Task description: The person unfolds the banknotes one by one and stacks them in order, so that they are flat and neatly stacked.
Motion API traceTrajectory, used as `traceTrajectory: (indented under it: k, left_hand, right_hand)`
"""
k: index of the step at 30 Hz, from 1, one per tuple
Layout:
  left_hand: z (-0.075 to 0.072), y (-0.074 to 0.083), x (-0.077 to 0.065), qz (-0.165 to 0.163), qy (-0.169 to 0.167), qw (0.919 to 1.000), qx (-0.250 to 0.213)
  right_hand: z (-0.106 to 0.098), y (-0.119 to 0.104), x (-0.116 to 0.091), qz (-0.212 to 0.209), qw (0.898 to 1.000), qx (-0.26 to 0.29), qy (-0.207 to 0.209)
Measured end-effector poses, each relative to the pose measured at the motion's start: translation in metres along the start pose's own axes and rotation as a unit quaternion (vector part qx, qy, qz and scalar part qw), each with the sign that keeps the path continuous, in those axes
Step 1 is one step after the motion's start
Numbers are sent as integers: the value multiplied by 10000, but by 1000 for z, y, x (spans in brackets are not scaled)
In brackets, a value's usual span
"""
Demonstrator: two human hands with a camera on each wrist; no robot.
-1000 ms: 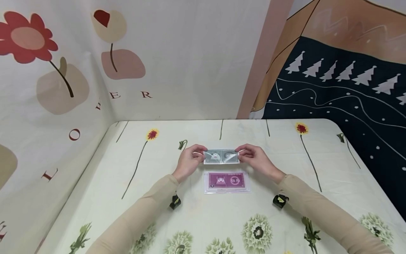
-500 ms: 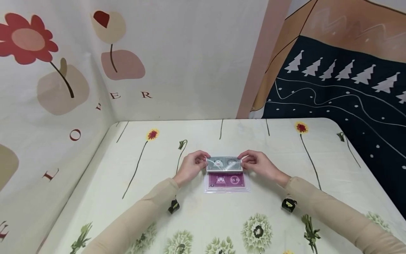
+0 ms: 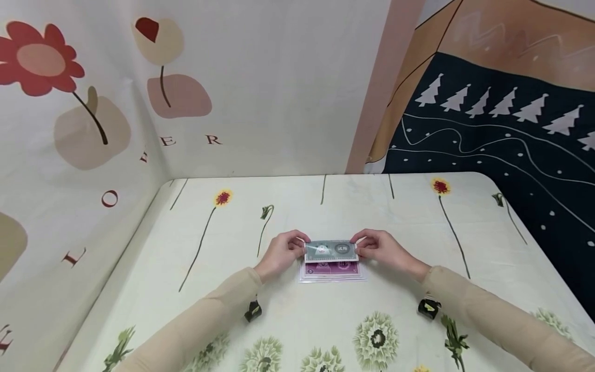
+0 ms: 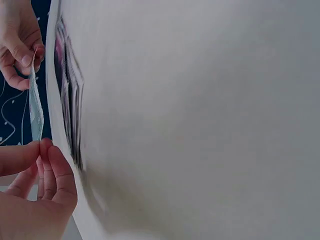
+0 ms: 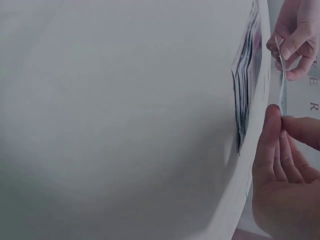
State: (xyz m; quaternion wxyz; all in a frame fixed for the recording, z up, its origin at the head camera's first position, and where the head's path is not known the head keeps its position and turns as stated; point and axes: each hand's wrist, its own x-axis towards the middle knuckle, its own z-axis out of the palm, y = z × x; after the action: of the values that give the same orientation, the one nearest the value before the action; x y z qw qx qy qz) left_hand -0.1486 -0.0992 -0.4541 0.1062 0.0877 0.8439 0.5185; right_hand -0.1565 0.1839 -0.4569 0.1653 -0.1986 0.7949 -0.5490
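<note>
A grey-green banknote (image 3: 331,250) is stretched between both hands above the table. My left hand (image 3: 282,254) pinches its left end between thumb and fingers, and my right hand (image 3: 388,251) pinches the right end the same way. Below it lies a stack of banknotes in clear sleeves (image 3: 332,278), a purple note on top; the held note hides the stack's far part. In the left wrist view the held banknote (image 4: 36,107) appears nearly edge-on, apart from the layered stack (image 4: 70,95). The right wrist view shows the stack's layered edges (image 5: 245,85) too.
A white cloth printed with flowers covers the table (image 3: 186,320). Behind stands a pale printed curtain (image 3: 279,93), and at the right hangs a dark cloth with white trees (image 3: 488,134). A small black device (image 3: 428,308) hangs beneath the right sleeve, another (image 3: 253,311) beneath the left.
Both hands have brought the grey-green banknote toward the person, from beyond the stack to above its far part. The purple note is now partly covered; the stack has stayed in place.
</note>
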Motion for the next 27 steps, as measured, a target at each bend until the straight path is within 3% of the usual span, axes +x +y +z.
traceTrajectory:
  k: [11, 18, 27]
  left_hand:
    - [8, -1, -8, 70, -259, 9983, 523]
    - [10, 2, -10, 368, -349, 9936, 1007]
    - [10, 6, -12, 105, -332, 9932, 1113]
  right_hand:
    - [8, 3, -8, 200, 9978, -566, -280]
    - [14, 5, -5, 122, 9935, -1118, -169]
    - [18, 2, 0, -128, 9850, -1713, -146]
